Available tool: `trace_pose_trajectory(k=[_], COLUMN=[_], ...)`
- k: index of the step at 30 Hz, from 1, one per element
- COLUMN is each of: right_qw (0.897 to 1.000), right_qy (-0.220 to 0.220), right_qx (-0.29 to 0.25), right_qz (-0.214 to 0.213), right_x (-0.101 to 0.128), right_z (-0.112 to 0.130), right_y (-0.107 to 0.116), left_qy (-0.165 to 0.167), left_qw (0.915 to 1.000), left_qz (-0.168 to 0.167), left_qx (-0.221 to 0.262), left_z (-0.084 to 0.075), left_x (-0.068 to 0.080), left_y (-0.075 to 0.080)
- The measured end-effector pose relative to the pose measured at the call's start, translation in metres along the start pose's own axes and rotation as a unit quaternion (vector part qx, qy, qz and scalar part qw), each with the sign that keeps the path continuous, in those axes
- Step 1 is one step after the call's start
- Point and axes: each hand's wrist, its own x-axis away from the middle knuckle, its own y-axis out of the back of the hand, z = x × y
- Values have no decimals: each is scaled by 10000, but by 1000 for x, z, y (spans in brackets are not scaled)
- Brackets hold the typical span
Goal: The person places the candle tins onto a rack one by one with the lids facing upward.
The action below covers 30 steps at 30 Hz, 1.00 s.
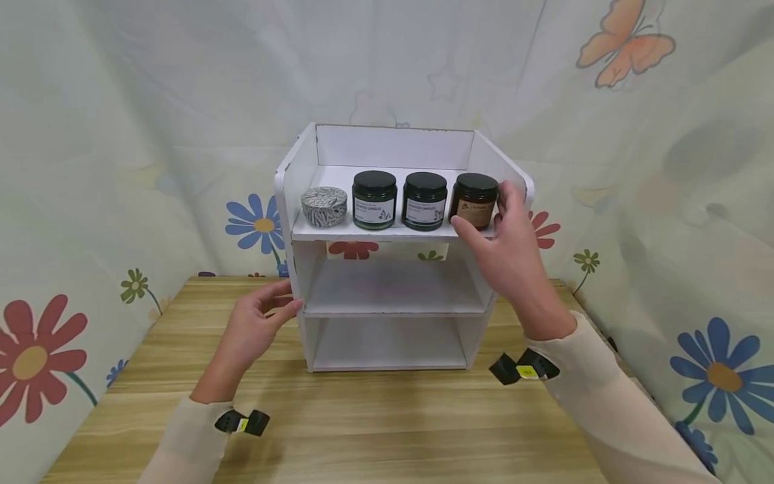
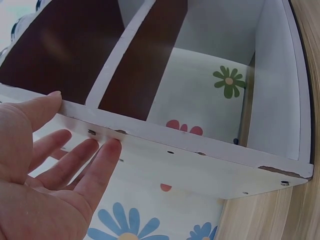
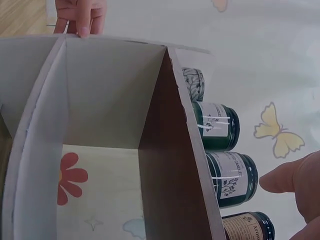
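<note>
A white shelf unit (image 1: pixel 387 309) stands on the wooden table. On its top board, from left to right, sit a grey patterned tin (image 1: pixel 324 207), a green candle jar (image 1: pixel 375 200), a second green candle jar (image 1: pixel 424 202) and an amber candle jar (image 1: pixel 476 202) with a tan label. My right hand (image 1: pixel 510 252) spreads about the amber jar, its thumb at the front left and fingers by the right side. In the right wrist view the thumb (image 3: pixel 281 177) shows apart from the jars. My left hand (image 2: pixel 55 165) touches the shelf's left side, thumb on the front edge, fingers lightly bent along the outer face.
The shelf unit has two lower compartments, the upper one (image 1: pixel 393 286) open at the back. Raised side panels and a back panel (image 1: pixel 393 146) bound the top board. Flowered cloth (image 1: pixel 121 168) hangs behind and on both sides of the table (image 1: pixel 375 430).
</note>
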Motion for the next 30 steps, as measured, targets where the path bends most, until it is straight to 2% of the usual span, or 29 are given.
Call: trace_pose_trajectory(k=[8,13,19,22,25,28,30], right_qw=[10000,9996,9948,9845,9696,9538,9422], right_qy=[-14,138,688,1118,1575,1986,2247], right_qx=[-29,-238,-660,-1201,-1620,-1815,-1932], right_qz=[-20,-73,-353,-613,-945,-1341,-1565], right_x=[21,33,44,48,51,52,52], right_z=[-7,-13,-26,-37,-49,-63,-74], right_y=[2,3,0,-3,-6,-7,-7], left_qy=[-77,-178,-332,-482,-794,-1182,-1493], left_qw=[9999,9997,9990,9979,9945,9877,9802], left_qz=[-65,-101,-247,-411,-643,-959,-1197], left_qx=[-95,-136,-174,-167,-213,-371,-509], left_z=[0,0,-2,-2,-2,-3,-3], left_x=[2,4,6,8,10,12,13], left_y=[-1,-2,-4,-6,-7,-8,-9])
